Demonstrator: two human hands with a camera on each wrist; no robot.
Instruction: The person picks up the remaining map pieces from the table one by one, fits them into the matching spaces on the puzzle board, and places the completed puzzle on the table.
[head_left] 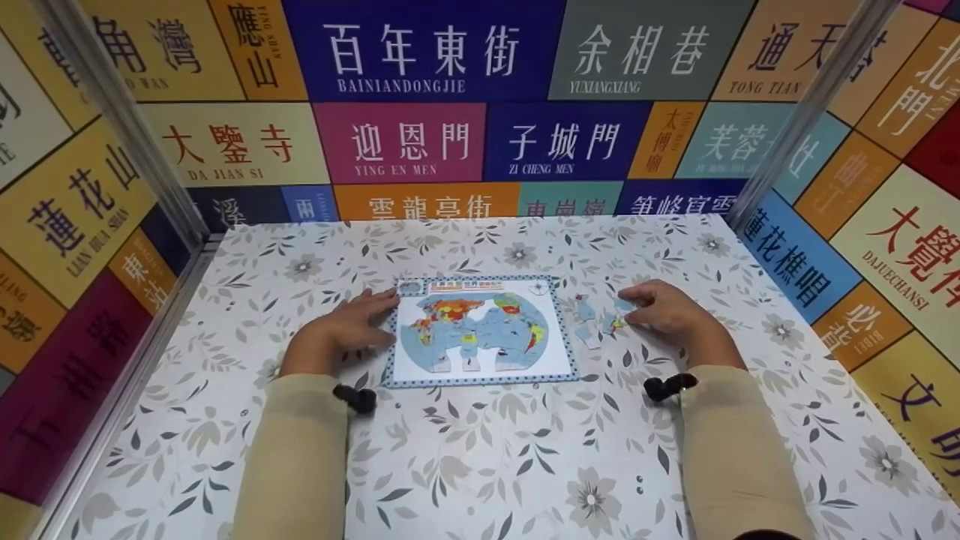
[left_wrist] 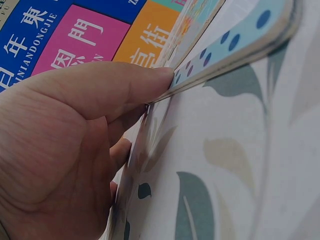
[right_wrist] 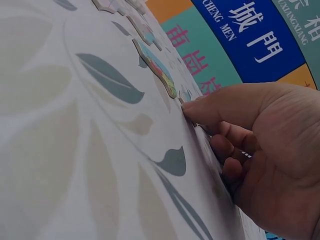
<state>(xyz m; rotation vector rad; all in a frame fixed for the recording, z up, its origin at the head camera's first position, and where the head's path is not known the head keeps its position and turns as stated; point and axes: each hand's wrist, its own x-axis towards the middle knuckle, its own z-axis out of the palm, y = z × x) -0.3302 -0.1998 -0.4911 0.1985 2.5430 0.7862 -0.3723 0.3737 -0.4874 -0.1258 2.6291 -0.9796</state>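
Note:
A world-map jigsaw puzzle lies flat in a board with a blue dotted border; gaps show along its lower part. My left hand rests at the board's left side, fingers stretched toward the upper corner. In the left wrist view its thumb touches the dotted edge. Right of the board, several loose puzzle pieces lie on the cloth, one with coloured land. My right hand pinches a small blue puzzle piece at the tabletop, its fingers curled behind the thumb. Part of that piece is hidden.
A white cloth with grey leaves and flowers covers the table. Panels with large Chinese lettering rise behind and at both sides, with metal posts at the corners. Dark straps circle both wrists.

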